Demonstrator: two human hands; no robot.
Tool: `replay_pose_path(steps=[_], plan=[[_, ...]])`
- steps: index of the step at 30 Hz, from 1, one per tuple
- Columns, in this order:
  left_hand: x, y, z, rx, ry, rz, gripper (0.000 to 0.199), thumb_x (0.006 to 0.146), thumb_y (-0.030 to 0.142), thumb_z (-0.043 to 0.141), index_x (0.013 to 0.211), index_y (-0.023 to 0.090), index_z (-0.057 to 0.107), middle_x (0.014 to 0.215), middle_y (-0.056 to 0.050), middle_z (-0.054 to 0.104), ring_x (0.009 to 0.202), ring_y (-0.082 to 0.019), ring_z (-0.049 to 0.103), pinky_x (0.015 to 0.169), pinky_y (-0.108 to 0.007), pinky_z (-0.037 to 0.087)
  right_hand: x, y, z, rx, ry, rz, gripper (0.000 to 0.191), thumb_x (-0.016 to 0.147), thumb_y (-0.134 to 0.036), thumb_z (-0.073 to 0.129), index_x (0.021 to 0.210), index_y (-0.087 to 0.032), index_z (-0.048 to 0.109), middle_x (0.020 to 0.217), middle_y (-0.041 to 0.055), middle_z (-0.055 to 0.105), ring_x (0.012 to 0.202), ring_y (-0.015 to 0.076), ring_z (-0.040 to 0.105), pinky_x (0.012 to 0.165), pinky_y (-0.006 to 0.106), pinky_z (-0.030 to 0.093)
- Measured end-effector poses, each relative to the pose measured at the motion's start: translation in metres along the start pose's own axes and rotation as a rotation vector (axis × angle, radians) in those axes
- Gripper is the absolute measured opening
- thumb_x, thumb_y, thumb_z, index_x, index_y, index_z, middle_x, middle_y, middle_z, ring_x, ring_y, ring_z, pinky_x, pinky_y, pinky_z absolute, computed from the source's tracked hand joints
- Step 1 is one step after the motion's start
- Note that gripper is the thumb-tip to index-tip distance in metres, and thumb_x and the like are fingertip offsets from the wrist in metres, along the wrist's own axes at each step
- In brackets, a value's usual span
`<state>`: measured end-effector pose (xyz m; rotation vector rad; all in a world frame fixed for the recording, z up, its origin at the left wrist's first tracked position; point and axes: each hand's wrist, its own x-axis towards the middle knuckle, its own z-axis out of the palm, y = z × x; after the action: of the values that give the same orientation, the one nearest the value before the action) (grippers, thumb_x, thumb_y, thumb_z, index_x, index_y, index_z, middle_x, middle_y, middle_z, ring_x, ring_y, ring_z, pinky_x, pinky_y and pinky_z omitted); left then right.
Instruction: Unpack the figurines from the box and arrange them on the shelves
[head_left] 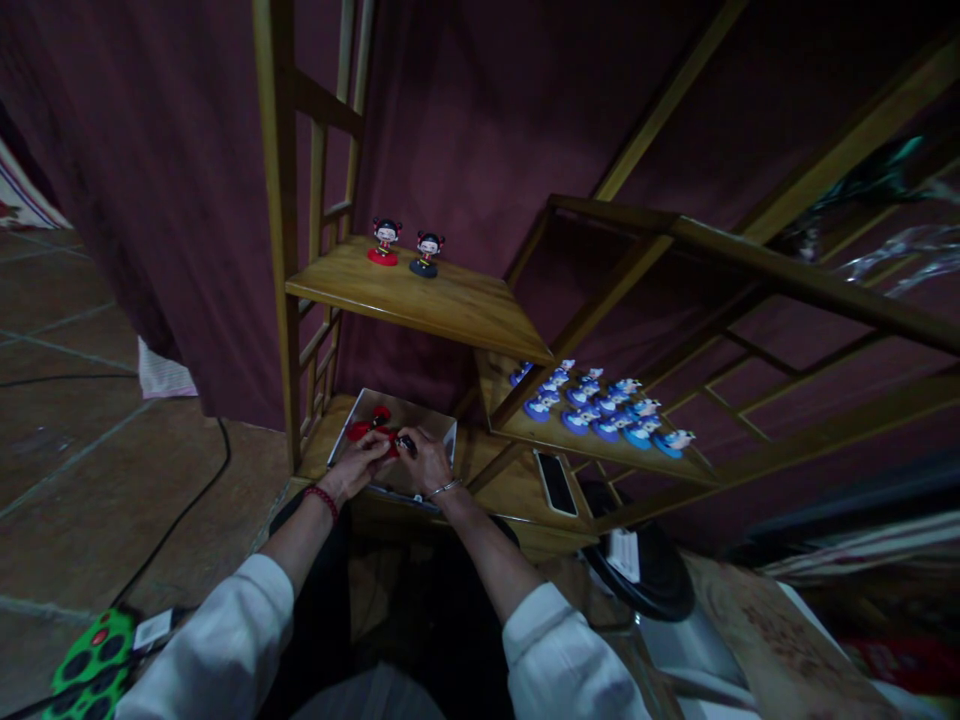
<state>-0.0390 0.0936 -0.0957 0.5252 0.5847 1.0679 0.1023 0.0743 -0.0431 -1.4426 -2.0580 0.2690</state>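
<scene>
Above a white box on the low shelf, my two hands meet. A red base is pinched in my left hand, its fingers closed. My right hand is closed on a small black-haired figurine, held against the red base; whether the two are joined I cannot tell. Inside the box lie more red pieces with some black on them. On the shelf above stand two black-haired figurines, one on a red base and one on a dark base.
Several blue and purple figurines stand in rows on the right shelf. A phone lies on the low shelf. The shelf board juts out above my hands. A green device with cables sits at lower left.
</scene>
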Motion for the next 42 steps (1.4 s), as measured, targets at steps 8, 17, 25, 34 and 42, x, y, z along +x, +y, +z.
replay_pose_path(steps=[8, 17, 25, 34, 42], plan=[[-0.0003, -0.0015, -0.0004, 0.043, -0.037, 0.028, 0.023, 0.056, 0.016, 0.077, 0.072, 0.015, 0.061, 0.074, 0.002, 0.063, 0.077, -0.009, 0.058, 0.083, -0.026, 0.044, -0.0017, 0.0013, -0.0009, 0.076, 0.038, 0.08, 0.019, 0.073, -0.016, 0.052, 0.088, -0.023, 0.06, 0.088, 0.0018, 0.064, 0.083, 0.0154, 0.059, 0.078, 0.027, 0.046], [0.0013, -0.0029, -0.0017, 0.051, -0.029, 0.032, 0.025, 0.054, 0.015, 0.078, 0.072, 0.016, 0.061, 0.076, 0.002, 0.063, 0.077, -0.009, 0.057, 0.085, -0.027, 0.042, -0.0024, 0.0015, 0.0022, 0.119, 0.051, 0.195, 0.016, 0.073, -0.022, 0.054, 0.087, -0.023, 0.061, 0.079, -0.0008, 0.065, 0.071, 0.0143, 0.061, 0.071, 0.025, 0.047], [0.003, -0.004, -0.001, 0.025, -0.026, 0.034, 0.021, 0.056, 0.015, 0.077, 0.07, 0.015, 0.061, 0.073, 0.002, 0.061, 0.075, -0.008, 0.057, 0.085, -0.027, 0.042, -0.0029, 0.0027, 0.006, 0.108, 0.079, 0.162, 0.017, 0.073, -0.02, 0.051, 0.089, -0.021, 0.06, 0.084, 0.0018, 0.064, 0.078, 0.0157, 0.059, 0.074, 0.028, 0.047], [0.003, -0.0059, -0.0024, 0.042, -0.018, 0.026, 0.023, 0.055, 0.016, 0.077, 0.07, 0.015, 0.06, 0.074, 0.002, 0.06, 0.077, -0.01, 0.056, 0.081, -0.028, 0.044, -0.0028, 0.0091, 0.0028, 0.057, 0.012, 0.023, 0.019, 0.075, -0.015, 0.05, 0.09, -0.022, 0.059, 0.09, 0.0028, 0.061, 0.085, 0.0158, 0.057, 0.08, 0.028, 0.045], [0.004, -0.0078, -0.0028, 0.032, -0.034, 0.033, 0.022, 0.056, 0.016, 0.076, 0.071, 0.015, 0.061, 0.074, 0.002, 0.06, 0.077, -0.01, 0.057, 0.083, -0.027, 0.044, -0.0035, 0.009, 0.0027, 0.066, 0.022, 0.053, 0.019, 0.074, -0.017, 0.051, 0.09, -0.022, 0.059, 0.089, 0.0025, 0.063, 0.084, 0.0158, 0.058, 0.078, 0.028, 0.045]])
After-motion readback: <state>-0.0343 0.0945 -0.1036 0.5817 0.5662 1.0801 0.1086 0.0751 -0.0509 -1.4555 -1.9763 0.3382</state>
